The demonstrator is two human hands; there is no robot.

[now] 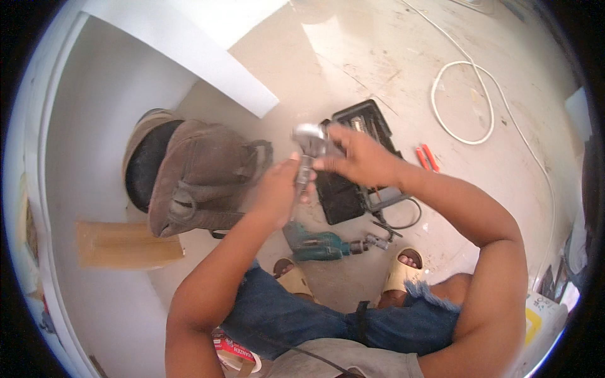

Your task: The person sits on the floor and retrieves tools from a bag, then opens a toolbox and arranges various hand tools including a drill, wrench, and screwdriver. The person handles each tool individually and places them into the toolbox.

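Observation:
Both my hands are raised in front of me, above the floor, closed on one grey metal tool part (311, 142) with a rounded, shiny head and a narrower shaft. Motion blurs it, so its exact kind is unclear. My left hand (275, 192) grips the shaft from below, fingers wrapped around it. The head's right side is held by my right hand (360, 156), between thumb and fingers. Beneath them lies an open black tool case (341, 200) with bits (358, 123) in its far half. A teal power drill (319, 246) lies on its side nearer to my feet.
To the left, a brown backpack (205, 164) slumps by a cardboard piece (129, 244). Red-handled pliers (427, 157) lie right of the case. A white cable (435, 104) loops at the far right. A white panel (189, 47) reaches in from the far left.

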